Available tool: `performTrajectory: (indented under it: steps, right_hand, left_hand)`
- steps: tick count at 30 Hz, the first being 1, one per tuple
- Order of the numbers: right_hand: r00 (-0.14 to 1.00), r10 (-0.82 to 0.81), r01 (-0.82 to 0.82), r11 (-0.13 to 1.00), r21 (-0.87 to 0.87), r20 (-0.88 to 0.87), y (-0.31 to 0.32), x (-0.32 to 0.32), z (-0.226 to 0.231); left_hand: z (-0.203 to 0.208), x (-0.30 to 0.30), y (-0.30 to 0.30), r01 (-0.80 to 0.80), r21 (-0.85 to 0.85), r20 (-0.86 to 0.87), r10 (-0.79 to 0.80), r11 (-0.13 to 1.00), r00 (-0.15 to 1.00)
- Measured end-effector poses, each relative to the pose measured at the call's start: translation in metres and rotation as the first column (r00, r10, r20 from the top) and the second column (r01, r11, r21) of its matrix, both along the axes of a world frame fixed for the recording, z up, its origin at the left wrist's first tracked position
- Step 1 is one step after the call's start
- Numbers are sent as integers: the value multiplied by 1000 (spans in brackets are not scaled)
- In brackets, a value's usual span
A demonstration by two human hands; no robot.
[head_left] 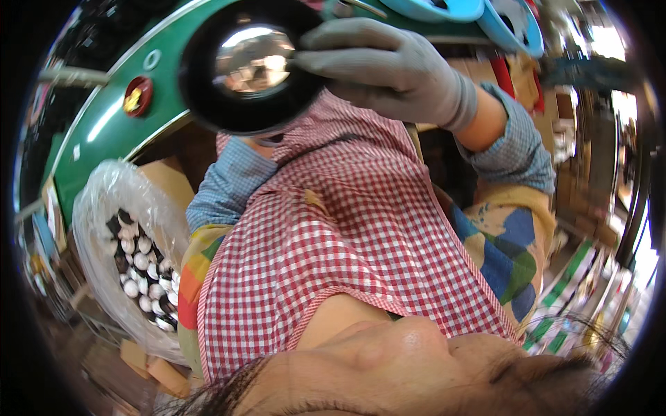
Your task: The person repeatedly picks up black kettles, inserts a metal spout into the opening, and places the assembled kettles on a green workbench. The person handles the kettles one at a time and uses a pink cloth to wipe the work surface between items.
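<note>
Up in front of me is a round black dish-shaped piece (201,83) with a shiny, mirror-like dome in its middle. My right hand (392,69), in a grey glove, grips its right side, with the fingers reaching over the front toward the dome's edge. Below the piece, my left arm comes up in a blue checked sleeve. Only a sliver of my left hand (263,148) shows at the wrist; its fingers are hidden behind the black piece.
A green table (97,132) curves behind the piece, bearing a red dish (143,97) with something yellow in it and a pale ring (152,59). Light-blue basins (517,31) stand at the far right. A clear plastic bag (94,208) of black and white round pieces is at my left.
</note>
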State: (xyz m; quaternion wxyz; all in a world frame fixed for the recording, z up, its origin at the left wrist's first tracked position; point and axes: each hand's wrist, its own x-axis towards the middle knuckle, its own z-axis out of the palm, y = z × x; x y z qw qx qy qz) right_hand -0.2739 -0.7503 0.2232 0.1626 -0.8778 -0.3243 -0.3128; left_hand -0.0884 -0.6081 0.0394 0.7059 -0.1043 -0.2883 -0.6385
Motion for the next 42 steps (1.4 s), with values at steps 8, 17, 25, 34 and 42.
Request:
performTrajectory:
  steps: [8,17,25,34,42]
  right_hand:
    - [759,-513,616,370,695,-400,-124,-240,-63]
    - [-92,-305,982,-186,-36,-948,-165,-293,-424]
    - [-101,-183,941,-337,-34,-978,-107,-306,-482]
    - [-438,-276,867,-381,-321,-856,-28,-306,-446]
    - [-455,-365,849,-452,-273,-812,52,-355,-434]
  left_hand:
    - [-30,8,15,100,190,38,-109,977,993]
    - [-18,48,51,-65,481,62,40,875,997]
    - [7,49,86,-340,544,356,156,767,921]
    - [21,31,86,-536,536,542,221,652,811]
    - [8,25,69,-597,458,679,173,658,713]
